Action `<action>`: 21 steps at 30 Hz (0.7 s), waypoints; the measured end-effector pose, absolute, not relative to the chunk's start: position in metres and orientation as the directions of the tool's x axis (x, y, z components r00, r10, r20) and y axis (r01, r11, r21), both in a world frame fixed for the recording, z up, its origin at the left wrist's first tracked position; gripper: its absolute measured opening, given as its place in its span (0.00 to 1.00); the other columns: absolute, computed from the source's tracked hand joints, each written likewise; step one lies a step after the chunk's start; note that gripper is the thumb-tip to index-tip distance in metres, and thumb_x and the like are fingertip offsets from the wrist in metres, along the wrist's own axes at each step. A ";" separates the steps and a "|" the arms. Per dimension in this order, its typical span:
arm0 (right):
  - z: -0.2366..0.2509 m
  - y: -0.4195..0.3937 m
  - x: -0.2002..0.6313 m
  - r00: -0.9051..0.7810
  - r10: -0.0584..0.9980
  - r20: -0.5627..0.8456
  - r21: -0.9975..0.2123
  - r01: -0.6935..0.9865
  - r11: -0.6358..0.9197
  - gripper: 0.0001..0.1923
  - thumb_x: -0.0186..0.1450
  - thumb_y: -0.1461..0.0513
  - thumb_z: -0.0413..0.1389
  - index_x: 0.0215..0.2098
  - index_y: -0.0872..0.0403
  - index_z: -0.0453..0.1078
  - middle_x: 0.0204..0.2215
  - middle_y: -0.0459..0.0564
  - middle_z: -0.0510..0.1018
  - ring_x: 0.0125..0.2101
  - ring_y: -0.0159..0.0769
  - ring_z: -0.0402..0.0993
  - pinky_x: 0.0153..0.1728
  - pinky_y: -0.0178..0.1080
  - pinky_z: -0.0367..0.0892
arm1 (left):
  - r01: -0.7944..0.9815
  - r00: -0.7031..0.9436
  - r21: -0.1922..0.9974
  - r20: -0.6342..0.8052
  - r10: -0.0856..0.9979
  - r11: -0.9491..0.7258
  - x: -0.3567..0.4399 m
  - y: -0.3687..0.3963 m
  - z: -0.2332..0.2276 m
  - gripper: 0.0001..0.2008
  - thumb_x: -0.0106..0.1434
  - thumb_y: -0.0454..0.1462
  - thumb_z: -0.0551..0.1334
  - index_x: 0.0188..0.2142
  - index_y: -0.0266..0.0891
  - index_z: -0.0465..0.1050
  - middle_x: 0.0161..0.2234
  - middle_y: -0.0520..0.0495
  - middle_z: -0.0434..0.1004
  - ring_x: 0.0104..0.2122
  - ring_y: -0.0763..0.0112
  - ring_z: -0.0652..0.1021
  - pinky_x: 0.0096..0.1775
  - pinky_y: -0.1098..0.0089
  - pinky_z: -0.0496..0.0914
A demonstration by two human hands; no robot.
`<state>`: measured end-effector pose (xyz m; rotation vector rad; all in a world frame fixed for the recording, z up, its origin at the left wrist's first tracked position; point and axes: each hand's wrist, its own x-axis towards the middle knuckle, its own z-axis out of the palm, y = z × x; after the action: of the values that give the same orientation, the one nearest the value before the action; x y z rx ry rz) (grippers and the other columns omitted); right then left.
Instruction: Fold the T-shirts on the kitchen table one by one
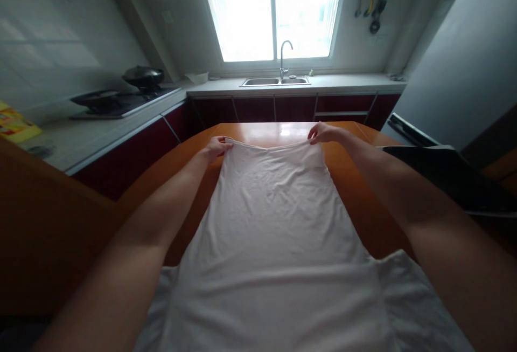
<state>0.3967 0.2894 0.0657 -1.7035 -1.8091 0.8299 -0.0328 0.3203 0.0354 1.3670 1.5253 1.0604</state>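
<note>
A white T-shirt [274, 217] lies spread on the orange-brown wooden table [363, 217], its hem at the far end and its short sleeves toward me. My left hand [217, 148] is closed on the far left corner of the hem. At the far right corner, my right hand [320, 132] pinches the same hem. Between the two hands the hem edge sags slightly. Small wrinkles run across the cloth, and a broader fold crosses it between the sleeves. The near end of the shirt runs out of view at the bottom.
Beyond the table is a counter with a sink [274, 81] and a faucet [285, 58] under a window. A lidded wok [143, 77] and a dark pan [97, 99] sit on the stove at left. On the right are a black flat object [440, 171] and a grey refrigerator [464, 66].
</note>
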 end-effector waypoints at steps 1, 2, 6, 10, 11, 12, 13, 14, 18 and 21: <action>0.070 0.291 0.399 -0.076 0.996 -0.045 -0.685 0.729 0.025 0.14 0.44 0.69 0.76 0.25 0.62 0.77 0.21 0.46 0.74 0.29 0.33 0.72 0.32 0.34 0.68 | 0.303 -0.077 0.951 -0.039 0.996 0.061 -0.034 0.321 0.036 0.20 0.47 0.33 0.77 0.39 0.35 0.76 0.33 0.48 0.79 0.28 0.74 0.77 0.31 0.74 0.73; 0.074 0.292 0.403 -0.071 0.996 -0.048 -0.637 0.771 0.025 0.14 0.45 0.67 0.76 0.26 0.61 0.77 0.21 0.46 0.74 0.29 0.33 0.72 0.32 0.33 0.68 | 0.291 -0.068 0.955 -0.048 0.997 0.066 -0.035 0.322 0.036 0.20 0.46 0.33 0.77 0.38 0.35 0.76 0.33 0.48 0.79 0.28 0.74 0.77 0.31 0.74 0.73; 0.081 0.290 0.414 -0.056 0.998 -0.043 -0.612 0.791 0.017 0.16 0.56 0.57 0.72 0.30 0.62 0.76 0.26 0.49 0.77 0.33 0.32 0.73 0.36 0.32 0.69 | 0.247 -0.080 0.965 -0.065 0.995 0.083 -0.039 0.325 0.036 0.20 0.45 0.30 0.78 0.37 0.35 0.75 0.32 0.49 0.78 0.28 0.74 0.77 0.32 0.73 0.74; 0.074 0.284 0.416 -0.036 0.991 -0.130 -0.687 0.724 -0.064 0.18 0.63 0.56 0.68 0.33 0.64 0.73 0.26 0.50 0.77 0.29 0.30 0.74 0.35 0.34 0.71 | 0.185 -0.069 0.977 -0.097 0.993 0.108 -0.042 0.328 0.034 0.19 0.47 0.28 0.78 0.36 0.34 0.74 0.31 0.50 0.78 0.27 0.76 0.78 0.33 0.74 0.74; 0.072 0.282 0.415 -0.014 0.987 -0.160 -0.689 0.718 -0.102 0.16 0.61 0.58 0.69 0.33 0.63 0.73 0.25 0.50 0.77 0.28 0.31 0.74 0.34 0.35 0.72 | 0.170 -0.060 0.978 -0.113 0.992 0.121 -0.043 0.329 0.034 0.18 0.48 0.28 0.78 0.36 0.34 0.74 0.31 0.49 0.78 0.27 0.76 0.78 0.33 0.74 0.74; 0.069 0.281 0.415 0.012 0.983 -0.183 -0.694 0.707 -0.138 0.15 0.59 0.60 0.71 0.33 0.61 0.72 0.23 0.48 0.76 0.26 0.32 0.74 0.33 0.37 0.73 | 0.159 -0.050 0.978 -0.129 0.990 0.135 -0.044 0.330 0.033 0.17 0.49 0.29 0.78 0.35 0.34 0.74 0.31 0.49 0.78 0.27 0.75 0.78 0.32 0.73 0.74; 0.067 0.280 0.414 0.038 0.979 -0.201 -0.709 0.684 -0.172 0.15 0.58 0.62 0.72 0.33 0.59 0.71 0.22 0.47 0.74 0.24 0.32 0.74 0.33 0.39 0.74 | 0.152 -0.043 0.978 -0.141 0.989 0.146 -0.045 0.331 0.032 0.16 0.50 0.30 0.77 0.35 0.34 0.74 0.32 0.48 0.79 0.27 0.75 0.78 0.32 0.73 0.75; 0.066 0.279 0.414 0.058 0.975 -0.213 -0.734 0.649 -0.199 0.14 0.57 0.63 0.72 0.33 0.58 0.71 0.22 0.45 0.74 0.24 0.32 0.73 0.33 0.40 0.75 | 0.149 -0.037 0.977 -0.150 0.988 0.153 -0.047 0.333 0.031 0.15 0.52 0.31 0.77 0.35 0.34 0.75 0.32 0.47 0.79 0.26 0.74 0.78 0.32 0.72 0.75; 0.065 0.275 0.416 0.006 0.975 -0.223 -0.873 0.444 -0.202 0.13 0.59 0.67 0.69 0.34 0.57 0.69 0.27 0.46 0.74 0.27 0.32 0.75 0.38 0.43 0.76 | 0.162 -0.057 0.975 -0.147 0.987 0.155 -0.051 0.340 0.024 0.13 0.53 0.33 0.76 0.35 0.34 0.76 0.30 0.47 0.79 0.25 0.75 0.77 0.30 0.73 0.74; 0.063 0.275 0.415 -0.082 0.971 -0.226 -0.926 0.328 -0.188 0.13 0.59 0.67 0.69 0.35 0.57 0.69 0.29 0.48 0.75 0.29 0.36 0.77 0.38 0.46 0.77 | 0.176 -0.098 0.975 -0.122 0.988 0.138 -0.050 0.346 0.015 0.14 0.53 0.34 0.77 0.36 0.35 0.76 0.28 0.49 0.78 0.23 0.76 0.76 0.29 0.75 0.74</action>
<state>0.4151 0.2752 0.0635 -1.5545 -1.4326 1.2885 -0.0503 0.3457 0.0152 1.2000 1.4671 1.0811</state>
